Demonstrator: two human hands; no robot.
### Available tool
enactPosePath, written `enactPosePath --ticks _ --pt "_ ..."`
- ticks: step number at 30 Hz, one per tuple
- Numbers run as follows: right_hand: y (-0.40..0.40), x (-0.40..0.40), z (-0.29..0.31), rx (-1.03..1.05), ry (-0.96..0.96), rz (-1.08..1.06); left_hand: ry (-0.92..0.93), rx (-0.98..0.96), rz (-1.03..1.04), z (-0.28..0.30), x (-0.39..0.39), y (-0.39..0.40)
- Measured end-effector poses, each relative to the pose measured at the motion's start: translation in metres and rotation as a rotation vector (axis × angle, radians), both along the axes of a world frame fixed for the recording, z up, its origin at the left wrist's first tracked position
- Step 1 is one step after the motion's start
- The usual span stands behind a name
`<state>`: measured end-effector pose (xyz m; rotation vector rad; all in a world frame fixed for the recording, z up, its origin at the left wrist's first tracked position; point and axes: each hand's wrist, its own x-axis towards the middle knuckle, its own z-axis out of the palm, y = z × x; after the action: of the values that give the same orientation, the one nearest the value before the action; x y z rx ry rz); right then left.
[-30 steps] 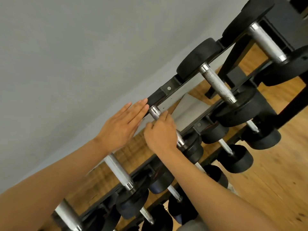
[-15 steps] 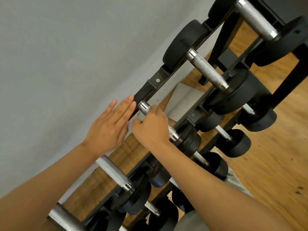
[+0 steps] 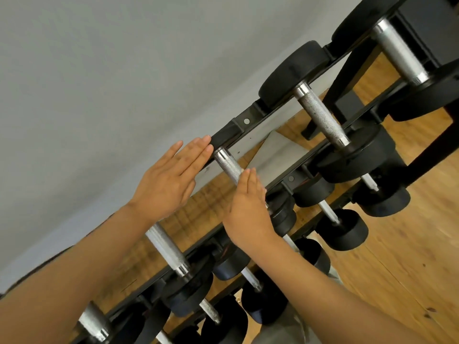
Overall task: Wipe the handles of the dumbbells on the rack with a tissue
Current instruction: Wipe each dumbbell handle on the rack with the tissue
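A black rack (image 3: pixel 246 121) holds several black dumbbells with knurled steel handles, running diagonally across the head view. My left hand (image 3: pixel 171 180) lies flat with straight fingers, its fingertips against the black far end of one dumbbell. That dumbbell's handle (image 3: pixel 227 165) shows bare between my two hands. My right hand (image 3: pixel 248 209) is flat and unfolded over the lower part of this handle, fingers straight and pointing up along it. No tissue is visible in either hand; anything under the right palm is hidden.
Larger dumbbells sit to the right, one with a thick handle (image 3: pixel 320 117); another handle (image 3: pixel 166 247) lies under my left forearm. Smaller dumbbells fill a lower tier (image 3: pixel 342 229). A grey wall (image 3: pixel 124 70) is behind the rack, wooden floor (image 3: pixel 409 256) below.
My right hand was curled around the handle; now its fingers are straightened and lifted off the grip. My left hand has stayed flat against the dumbbell's end.
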<state>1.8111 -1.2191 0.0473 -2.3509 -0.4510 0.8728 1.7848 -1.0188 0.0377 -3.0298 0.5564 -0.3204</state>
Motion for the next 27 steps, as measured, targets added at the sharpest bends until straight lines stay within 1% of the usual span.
enactPosePath --ticks 3,5,9,11,15,16,18,20,21,23,27 --pt "0.006 0.004 -0.011 0.127 -0.177 0.095 -0.013 -0.049 0.137 -0.006 -0.009 -0.020" --pt "0.003 0.008 -0.017 0.158 -0.256 0.156 -0.019 -0.086 0.218 -0.010 -0.015 -0.032" --pt "-0.010 0.020 -0.023 0.205 -0.280 0.184 -0.024 -0.074 0.326 -0.014 -0.029 -0.040" --pt "-0.015 0.027 -0.025 0.271 -0.278 0.156 -0.025 -0.048 0.393 -0.013 -0.038 -0.039" --pt "-0.027 0.041 -0.026 0.510 -0.339 0.011 -0.046 0.007 0.574 -0.008 -0.060 -0.031" --pt "-0.030 0.043 -0.024 0.572 -0.376 -0.019 -0.054 0.020 0.613 -0.007 -0.065 -0.029" --pt "-0.029 0.050 -0.019 0.713 -0.513 -0.056 -0.065 0.044 0.671 -0.009 -0.073 -0.029" --pt "-0.019 0.060 -0.011 0.810 -0.636 -0.053 -0.076 0.043 0.707 -0.010 -0.077 -0.032" --pt "-0.012 0.066 -0.009 0.820 -0.672 -0.030 -0.083 0.032 0.720 -0.010 -0.077 -0.035" --pt "0.001 0.077 -0.009 0.773 -0.702 0.074 -0.100 -0.011 0.718 -0.009 -0.072 -0.042" --pt "0.005 0.089 -0.024 0.632 -0.826 0.368 -0.076 -0.077 0.608 -0.015 -0.048 -0.065"
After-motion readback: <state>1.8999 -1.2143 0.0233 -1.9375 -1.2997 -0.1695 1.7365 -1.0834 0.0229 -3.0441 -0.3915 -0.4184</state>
